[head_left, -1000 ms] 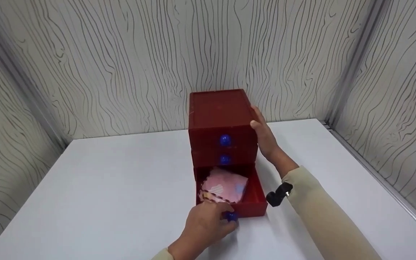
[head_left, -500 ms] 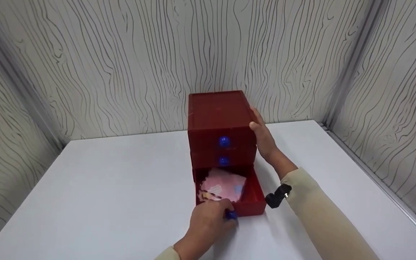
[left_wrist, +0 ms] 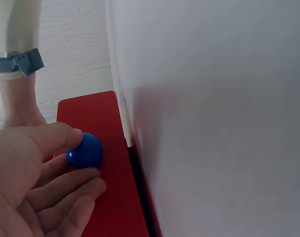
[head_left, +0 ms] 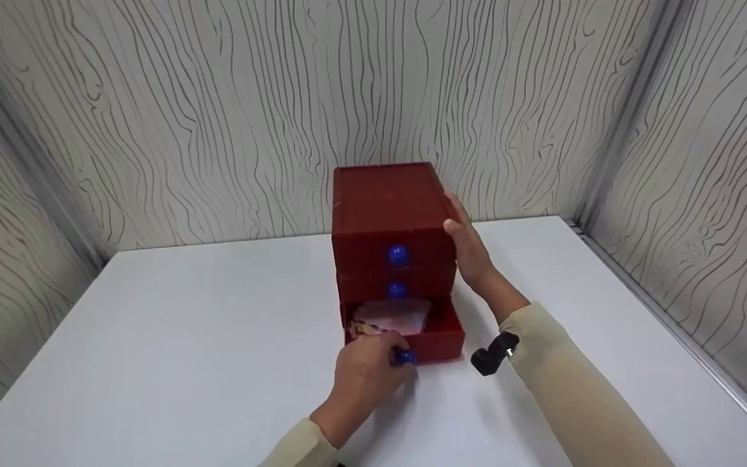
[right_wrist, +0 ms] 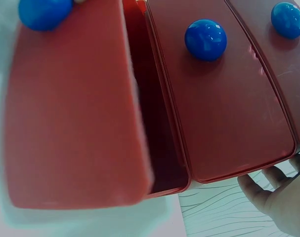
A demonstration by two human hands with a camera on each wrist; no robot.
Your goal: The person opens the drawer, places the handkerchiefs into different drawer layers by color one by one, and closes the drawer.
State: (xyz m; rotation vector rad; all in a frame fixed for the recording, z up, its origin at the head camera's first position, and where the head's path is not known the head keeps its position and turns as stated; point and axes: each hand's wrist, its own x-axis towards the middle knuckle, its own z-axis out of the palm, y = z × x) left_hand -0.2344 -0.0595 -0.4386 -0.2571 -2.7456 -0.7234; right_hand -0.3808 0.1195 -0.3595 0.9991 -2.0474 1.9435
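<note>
A dark red chest of drawers (head_left: 383, 201) with round blue knobs stands on the white table. Its bottom drawer (head_left: 441, 347) is partly pulled out, and inside lies a folded pink cloth (head_left: 399, 312) with a dark-patterned edge. My left hand (head_left: 364, 370) pinches the bottom drawer's blue knob (left_wrist: 88, 153) between thumb and fingers. Against the right side of the chest rests my right hand (head_left: 472, 254), thumb near the top front corner. In the right wrist view, the fingers (right_wrist: 274, 177) of that hand touch the chest's side, spread and fairly straight.
The two upper drawers, with an upper knob (head_left: 398, 255) and a middle knob (head_left: 397, 289), are closed. Wood-patterned panels (head_left: 250, 117) rise behind and beside the table (head_left: 205, 337). A black wrist mount (head_left: 495, 353) sits on the right sleeve.
My left hand has pushed the bottom drawer inward, away from me, so less of the drawer and pink cloth shows. The right hand stays against the chest's side.
</note>
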